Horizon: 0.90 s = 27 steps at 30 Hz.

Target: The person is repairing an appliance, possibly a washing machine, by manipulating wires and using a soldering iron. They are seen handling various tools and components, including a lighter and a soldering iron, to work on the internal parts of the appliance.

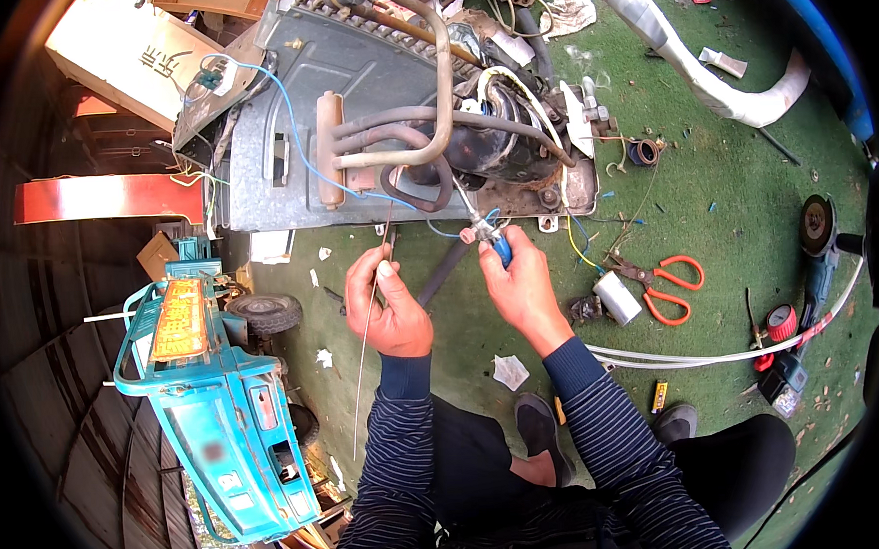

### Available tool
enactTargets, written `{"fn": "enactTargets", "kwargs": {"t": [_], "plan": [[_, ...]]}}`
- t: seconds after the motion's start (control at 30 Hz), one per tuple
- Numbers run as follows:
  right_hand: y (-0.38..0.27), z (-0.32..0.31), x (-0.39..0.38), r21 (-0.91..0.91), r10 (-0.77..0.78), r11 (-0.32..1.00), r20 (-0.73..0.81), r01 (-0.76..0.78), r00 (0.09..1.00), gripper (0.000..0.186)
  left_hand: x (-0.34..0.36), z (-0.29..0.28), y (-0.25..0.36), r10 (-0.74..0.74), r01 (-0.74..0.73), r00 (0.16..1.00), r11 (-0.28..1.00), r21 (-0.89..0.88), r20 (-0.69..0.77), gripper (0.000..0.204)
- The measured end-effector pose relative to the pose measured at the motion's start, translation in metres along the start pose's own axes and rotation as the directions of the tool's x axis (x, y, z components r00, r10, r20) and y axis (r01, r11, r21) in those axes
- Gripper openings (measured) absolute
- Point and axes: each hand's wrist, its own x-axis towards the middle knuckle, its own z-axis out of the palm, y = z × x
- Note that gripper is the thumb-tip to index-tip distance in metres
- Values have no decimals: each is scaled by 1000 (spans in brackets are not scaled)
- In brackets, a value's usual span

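1. The left hand (pixel 390 305) is pinching a thin rod (pixel 360 384) between thumb and fingertips; the rod is slanting from 12 to 6 o'clock.
2. The right hand (pixel 524 289) is curling its fingers around a blue-handled tool (pixel 502 250), which is pointing toward 11 o'clock.
3. From that hand, orange-handled cutters (pixel 646 279) are lying at 3 o'clock.

So the metal unit (pixel 253 199) is right in front of you, compressor (pixel 479 147) sitting at its right end, box (pixel 127 53) off past its far left corner. You've got the rod (pixel 366 374) in your left hand (pixel 392 310) and the torch (pixel 498 245) in your right hand (pixel 525 289). Right of that, on the floor (pixel 737 187): can (pixel 617 298), snips (pixel 674 290) just beside it, then the grinder (pixel 818 252) well over. Truck (pixel 217 427)'s to your left.
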Motion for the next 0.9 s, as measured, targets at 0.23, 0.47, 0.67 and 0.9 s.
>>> {"fn": "enactTargets", "kwargs": {"t": [0.23,0.47,0.67,0.9], "plan": [[-3,3,-2,-4,9,1000,23,-9,1000,29,0,1,0,-4,3,1000,999,-42,-21,20],[-4,1,-1,-2,-5,1000,-1,5,1000,28,1,2,0,-5,4,1000,999,-36,-18,20],[-8,0,-1,9,7,1000,20,-8,1000,28,0,0,0,-17,16,999,999,-31,-29,20],[-2,2,-1,13,10,1000,14,-10,1000,29,1,-1,1,-35,34,999,999,-31,-27,20]]}}
